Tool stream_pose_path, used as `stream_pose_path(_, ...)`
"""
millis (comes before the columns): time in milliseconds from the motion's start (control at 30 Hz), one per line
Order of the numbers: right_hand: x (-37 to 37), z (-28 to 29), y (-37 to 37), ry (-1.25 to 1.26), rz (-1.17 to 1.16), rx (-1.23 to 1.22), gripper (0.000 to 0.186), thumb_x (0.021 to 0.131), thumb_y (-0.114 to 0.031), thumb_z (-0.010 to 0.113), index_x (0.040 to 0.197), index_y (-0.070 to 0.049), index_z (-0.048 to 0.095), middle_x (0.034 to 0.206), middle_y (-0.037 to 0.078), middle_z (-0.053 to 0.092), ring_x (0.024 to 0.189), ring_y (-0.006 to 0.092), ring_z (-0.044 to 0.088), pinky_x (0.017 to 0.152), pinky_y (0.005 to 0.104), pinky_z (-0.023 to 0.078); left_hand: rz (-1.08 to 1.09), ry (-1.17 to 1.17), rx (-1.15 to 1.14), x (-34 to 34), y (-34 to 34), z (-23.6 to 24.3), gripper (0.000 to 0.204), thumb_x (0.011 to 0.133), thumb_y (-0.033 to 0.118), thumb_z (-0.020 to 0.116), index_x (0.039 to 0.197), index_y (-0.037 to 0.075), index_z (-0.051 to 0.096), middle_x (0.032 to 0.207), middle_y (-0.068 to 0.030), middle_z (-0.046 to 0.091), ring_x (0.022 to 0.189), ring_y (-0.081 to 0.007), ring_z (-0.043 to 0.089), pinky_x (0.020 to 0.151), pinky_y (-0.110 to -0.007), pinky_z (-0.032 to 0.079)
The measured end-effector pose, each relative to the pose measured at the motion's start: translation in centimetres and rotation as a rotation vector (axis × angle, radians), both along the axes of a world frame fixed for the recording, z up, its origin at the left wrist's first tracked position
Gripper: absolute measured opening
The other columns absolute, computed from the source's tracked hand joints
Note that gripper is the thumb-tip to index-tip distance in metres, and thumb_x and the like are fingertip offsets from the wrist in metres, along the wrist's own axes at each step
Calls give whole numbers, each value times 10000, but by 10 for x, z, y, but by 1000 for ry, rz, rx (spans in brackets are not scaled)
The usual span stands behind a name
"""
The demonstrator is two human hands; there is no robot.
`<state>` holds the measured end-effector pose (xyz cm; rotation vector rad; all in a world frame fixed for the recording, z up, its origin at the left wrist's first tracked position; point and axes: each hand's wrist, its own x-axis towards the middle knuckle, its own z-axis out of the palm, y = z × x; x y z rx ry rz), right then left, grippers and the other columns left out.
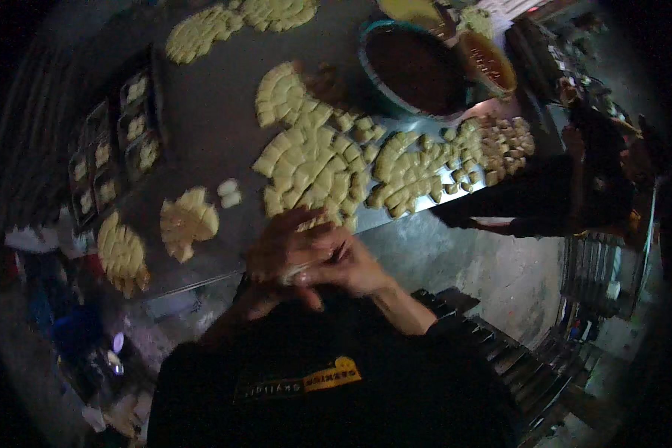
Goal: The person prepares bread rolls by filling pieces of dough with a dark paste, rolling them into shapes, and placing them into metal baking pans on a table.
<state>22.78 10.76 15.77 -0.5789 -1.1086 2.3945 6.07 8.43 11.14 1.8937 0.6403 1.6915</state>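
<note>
My left hand and my right hand are closed together above the table's front edge, their fingers overlapping and slightly blurred. A small pale bit, perhaps dough, shows between them; what they hold is mostly hidden. Just beyond my hands lies a large spread of cut pale dough pieces, with more cut pieces to its right. To the left are two small white dough pieces, a browner cut cluster and another cut cluster.
Several small tins stand at the left of the metal table. A teal-rimmed dark bowl and an orange container sit at the back right. A person in dark clothing is at the right. Dark racks stand below.
</note>
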Motion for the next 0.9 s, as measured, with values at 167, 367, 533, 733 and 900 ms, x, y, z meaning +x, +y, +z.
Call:
stream_pose_path(167,51,-10,33,53,136,168,148,909,-102,712,1008,7,703,1001,52,713,941,114,629,828,288,498,50,39,-161,60,18,18,893,758,571,759,1416,73,418,1493,-195,391,1392,-377,387,1138,-528,313)
stream_pose_path(367,133,29,198,-354,-267,619,223,927,-136,667,1110,-12,697,988,77,711,890,158,644,783,317,521,232,-204,-650,73,48,22,1346,652,618,817,1578,115,-21,1629,-211,31,1463,-413,220,1141,-553,292)
stream_pose_path(533,301,-5,457,-1539,-456,1462,356,977,-334,521,1046,-48,721,900,190,714,757,346,689,688,466,525,296,-266,-774,66,42,8,1333,648,536,872,1580,105,22,1625,-202,104,1446,-398,279,1127,-551,310)
stream_pose_path(733,322,-31,534,-1594,-220,1351,481,1003,-454,428,1193,-71,651,1038,209,700,987,335,669,889,442,490,449,-450,-888,49,5,-14,1221,717,351,863,1587,131,35,1627,-168,137,1437,-360,318,1098,-504,366)
stream_pose_path(900,323,-42,523,-1500,-160,1409,496,1007,-459,419,1218,-70,642,1024,209,685,959,323,653,868,420,478,520,-554,-936,33,-14,-31,1051,783,147,750,1590,139,77,1629,-133,159,1424,-313,353,1033,-419,443)
